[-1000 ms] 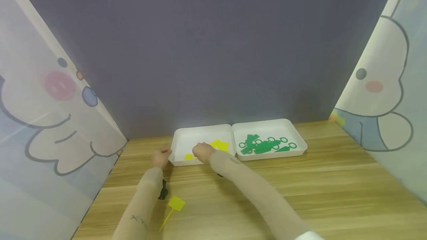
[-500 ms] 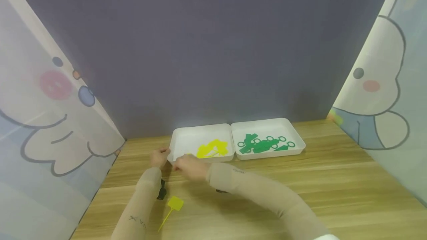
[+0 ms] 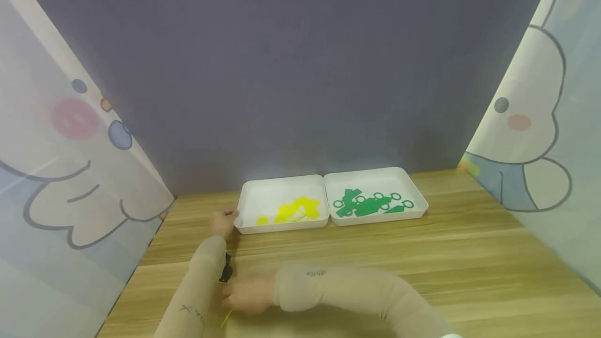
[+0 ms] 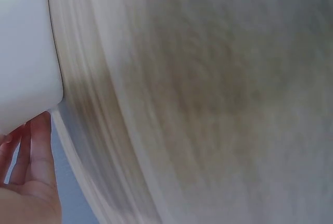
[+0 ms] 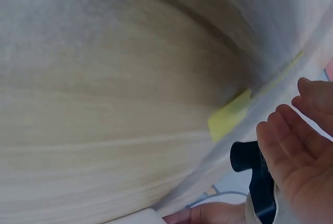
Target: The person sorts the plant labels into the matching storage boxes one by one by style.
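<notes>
My left hand (image 3: 223, 222) holds the left edge of a white tray (image 3: 246, 188); in the left wrist view its fingers (image 4: 40, 153) lie against the tray's outer wall. Yellow flat tags (image 3: 296, 208) lie in this tray. My right hand (image 3: 251, 294), blurred in the head view, is over a yellow tag with a long thin tail; only the tail (image 3: 226, 318) shows there. In the right wrist view the fingers are loosely extended with nothing between them, apart from the yellow tag (image 5: 229, 117) on the table.
A second white tray (image 3: 413, 186) with several green ring-ended tags (image 3: 371, 206) stands against the first on its right. A black wrist device (image 3: 226, 268) is on my left wrist. A dark panel (image 3: 300, 67) rises behind the wooden table (image 3: 446, 265).
My right hand has left the yellow tags in the left tray and moved down toward me, to the yellow tag on the table. The left hand stays at the tray's edge.
</notes>
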The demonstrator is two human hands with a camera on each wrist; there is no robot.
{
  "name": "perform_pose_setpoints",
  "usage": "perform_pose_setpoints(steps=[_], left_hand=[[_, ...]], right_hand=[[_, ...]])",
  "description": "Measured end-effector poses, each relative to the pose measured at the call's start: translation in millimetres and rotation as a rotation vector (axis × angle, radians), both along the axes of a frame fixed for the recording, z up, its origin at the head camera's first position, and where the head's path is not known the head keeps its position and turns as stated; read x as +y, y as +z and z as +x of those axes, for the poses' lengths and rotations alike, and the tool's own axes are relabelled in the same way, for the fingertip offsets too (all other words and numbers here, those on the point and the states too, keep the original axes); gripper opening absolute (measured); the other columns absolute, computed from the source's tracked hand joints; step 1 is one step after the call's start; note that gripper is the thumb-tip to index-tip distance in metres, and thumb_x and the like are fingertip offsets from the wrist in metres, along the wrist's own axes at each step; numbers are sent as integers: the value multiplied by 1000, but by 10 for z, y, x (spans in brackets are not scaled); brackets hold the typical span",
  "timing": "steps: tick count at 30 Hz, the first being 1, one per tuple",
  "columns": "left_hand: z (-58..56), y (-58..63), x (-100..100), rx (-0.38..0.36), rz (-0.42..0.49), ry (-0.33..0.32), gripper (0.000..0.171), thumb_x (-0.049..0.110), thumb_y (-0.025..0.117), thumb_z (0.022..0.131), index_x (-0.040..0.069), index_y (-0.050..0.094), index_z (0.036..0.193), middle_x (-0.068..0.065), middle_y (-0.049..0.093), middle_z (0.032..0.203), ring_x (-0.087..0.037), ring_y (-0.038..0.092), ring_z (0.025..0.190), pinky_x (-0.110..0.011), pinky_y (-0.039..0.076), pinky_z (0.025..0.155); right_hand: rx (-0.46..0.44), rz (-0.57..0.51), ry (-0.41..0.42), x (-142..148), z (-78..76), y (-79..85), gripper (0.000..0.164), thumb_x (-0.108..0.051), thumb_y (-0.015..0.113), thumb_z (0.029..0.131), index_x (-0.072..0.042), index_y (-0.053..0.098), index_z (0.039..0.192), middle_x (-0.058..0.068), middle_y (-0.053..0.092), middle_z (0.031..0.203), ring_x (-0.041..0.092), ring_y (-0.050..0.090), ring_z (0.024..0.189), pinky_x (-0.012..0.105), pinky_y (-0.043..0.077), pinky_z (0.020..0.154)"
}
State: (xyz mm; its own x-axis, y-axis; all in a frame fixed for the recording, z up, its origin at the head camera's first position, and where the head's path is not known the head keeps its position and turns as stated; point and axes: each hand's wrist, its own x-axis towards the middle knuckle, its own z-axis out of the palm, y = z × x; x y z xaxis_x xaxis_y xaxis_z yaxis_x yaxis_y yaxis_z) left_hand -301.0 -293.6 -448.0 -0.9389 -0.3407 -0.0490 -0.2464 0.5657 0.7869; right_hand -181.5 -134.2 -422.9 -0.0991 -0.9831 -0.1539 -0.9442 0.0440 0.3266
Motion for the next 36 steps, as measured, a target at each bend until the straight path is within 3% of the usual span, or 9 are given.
perform_pose_setpoints(steps=[8, 16, 26, 32, 36], left_hand=[[12, 32, 5, -13, -18, -7, 35, 19, 49, 92, -3, 58, 117, -25, 51, 127, -42, 44, 120, -52, 35, 101], [33, 41, 58, -4, 6, 2, 34, 17, 50, 92, -5, 57, 116, -26, 52, 126, -41, 45, 119, -51, 37, 100], [9, -8, 8, 0, 0, -3, 35, 19, 48, 93, -4, 57, 118, -25, 52, 127, -42, 45, 120, -52, 38, 100], [14, -8, 12, 5, 16, -5, 35, 17, 48, 93, -6, 57, 118, -26, 51, 126, -41, 45, 120, -51, 37, 100], [25, 11, 23, 14, 23, 0, 35, 17, 48, 93, -6, 57, 117, -26, 52, 126, -41, 45, 120, -49, 38, 100]], right_hand=[[-57, 49, -53, -24, 47, -97, 25, -31, 53, 92, -36, 57, 116, -18, 50, 118, -3, 47, 108, 7, 37, 92], [-55, 31, -37, -12, 50, -110, 20, -32, 50, 93, -33, 59, 111, -17, 52, 109, -2, 48, 102, 7, 38, 90], [-85, -95, -105, 69, 44, -124, 12, -36, 54, 90, -31, 64, 95, -19, 58, 92, -3, 54, 89, 9, 45, 76], [-48, -168, -205, 117, 61, -153, 14, -43, 57, 85, -31, 65, 89, -16, 61, 95, -1, 54, 89, 10, 46, 75], [-123, -179, -354, 138, 58, -152, 35, -49, 60, 82, -27, 62, 109, -13, 62, 108, 2, 57, 97, 14, 46, 83]])
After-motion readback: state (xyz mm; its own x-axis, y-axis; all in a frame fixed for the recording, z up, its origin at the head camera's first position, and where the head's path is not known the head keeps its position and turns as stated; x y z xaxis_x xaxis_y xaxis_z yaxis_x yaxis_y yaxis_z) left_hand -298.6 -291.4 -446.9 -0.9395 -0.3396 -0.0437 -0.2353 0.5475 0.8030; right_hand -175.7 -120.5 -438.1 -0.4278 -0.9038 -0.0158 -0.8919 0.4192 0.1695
